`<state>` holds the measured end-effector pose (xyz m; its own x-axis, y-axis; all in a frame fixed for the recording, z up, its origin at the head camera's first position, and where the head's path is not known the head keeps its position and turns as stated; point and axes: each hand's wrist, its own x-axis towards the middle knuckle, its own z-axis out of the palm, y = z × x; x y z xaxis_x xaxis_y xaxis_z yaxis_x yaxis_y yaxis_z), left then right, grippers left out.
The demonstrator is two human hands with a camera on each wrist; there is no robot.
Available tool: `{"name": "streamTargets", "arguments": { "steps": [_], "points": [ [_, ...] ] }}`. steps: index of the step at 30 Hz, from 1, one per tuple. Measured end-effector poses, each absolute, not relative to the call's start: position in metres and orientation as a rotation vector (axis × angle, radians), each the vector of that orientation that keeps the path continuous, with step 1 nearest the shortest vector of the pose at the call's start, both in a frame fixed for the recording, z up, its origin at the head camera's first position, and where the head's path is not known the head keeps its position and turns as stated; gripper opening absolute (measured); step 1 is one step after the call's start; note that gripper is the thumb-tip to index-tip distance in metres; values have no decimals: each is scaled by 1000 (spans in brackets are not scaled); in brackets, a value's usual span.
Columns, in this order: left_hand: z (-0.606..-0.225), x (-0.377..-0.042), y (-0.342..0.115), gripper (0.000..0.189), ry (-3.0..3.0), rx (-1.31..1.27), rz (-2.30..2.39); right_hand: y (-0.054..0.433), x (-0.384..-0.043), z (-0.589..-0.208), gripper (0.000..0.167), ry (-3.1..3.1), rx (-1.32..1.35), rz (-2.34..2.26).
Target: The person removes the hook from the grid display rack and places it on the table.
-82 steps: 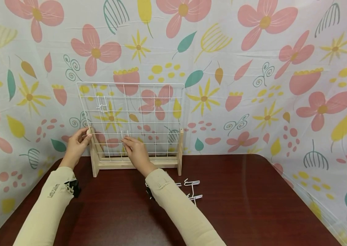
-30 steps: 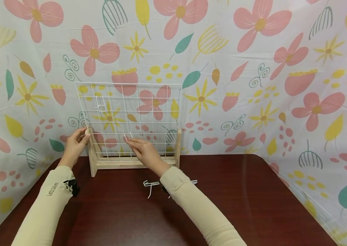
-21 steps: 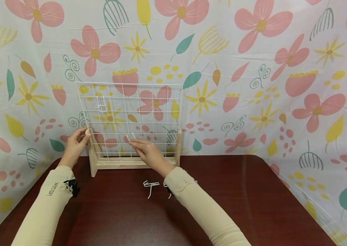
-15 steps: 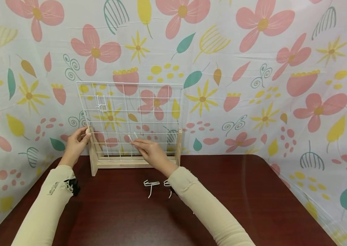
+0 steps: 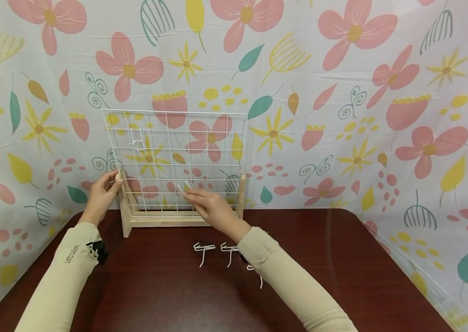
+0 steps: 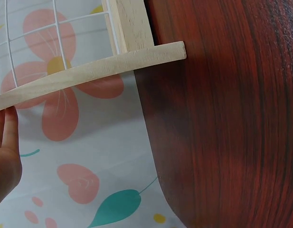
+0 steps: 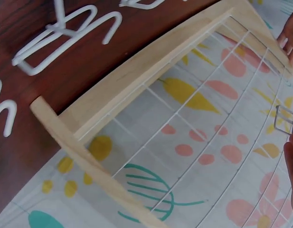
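A white wire grid panel (image 5: 175,112) stands upright in a wooden stand (image 5: 167,222). My left hand (image 5: 102,192) holds the top of the stand's left post between thumb and fingers; in the left wrist view its fingers (image 6: 10,126) lie against the wood. In front of the grid's lower middle, my right hand (image 5: 215,210) pinches a white wire hook (image 5: 181,187), whose prongs point up. That hook (image 7: 277,118) shows in part at the right wrist view's edge. Another white hook (image 5: 137,143) hangs at the grid's upper left.
Several white wire hooks lie on the dark red table (image 5: 155,276) in front of the stand. A left hook (image 5: 204,248) and a middle hook (image 5: 228,249) show best; the right sleeve partly covers another hook (image 5: 260,279). A flowered cloth (image 5: 341,115) hangs behind.
My right hand has moved rightward and slightly down along the grid with the hook, which has tilted. More table hooks have come out from behind the sleeve. The left hand has stayed put.
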<state>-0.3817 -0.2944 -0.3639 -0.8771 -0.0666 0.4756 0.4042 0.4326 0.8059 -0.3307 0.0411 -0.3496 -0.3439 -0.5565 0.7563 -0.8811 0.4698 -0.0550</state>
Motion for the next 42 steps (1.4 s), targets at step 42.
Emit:
{"name": "streamTargets", "arguments": {
  "steps": [42],
  "points": [
    [-365,-381,-295,49,-2246,-290,-1456,111,-293,-375,28,-1912,1472,315]
  ]
}}
